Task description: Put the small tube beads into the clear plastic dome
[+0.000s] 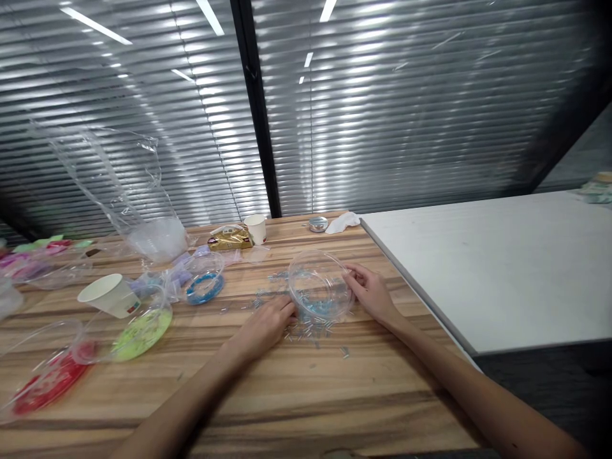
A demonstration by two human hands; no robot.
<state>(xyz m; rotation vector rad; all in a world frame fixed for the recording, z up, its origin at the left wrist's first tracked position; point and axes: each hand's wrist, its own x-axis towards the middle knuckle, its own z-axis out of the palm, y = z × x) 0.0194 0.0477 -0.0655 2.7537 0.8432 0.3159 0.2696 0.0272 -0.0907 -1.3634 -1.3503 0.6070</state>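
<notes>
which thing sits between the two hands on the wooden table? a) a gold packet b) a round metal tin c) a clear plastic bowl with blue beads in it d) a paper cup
c: the clear plastic bowl with blue beads in its bottom lies between the left hand and the right hand, which touches its rim; the paper cup, gold packet and metal tin lie elsewhere.

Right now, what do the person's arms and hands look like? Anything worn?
Both forearms are bare to the frame edge: no sleeves show. The left hand and right hand are bare too, with no gloves. No watch, ring or bracelet is visible, though the picture is too soft to rule out a thin one.
</notes>
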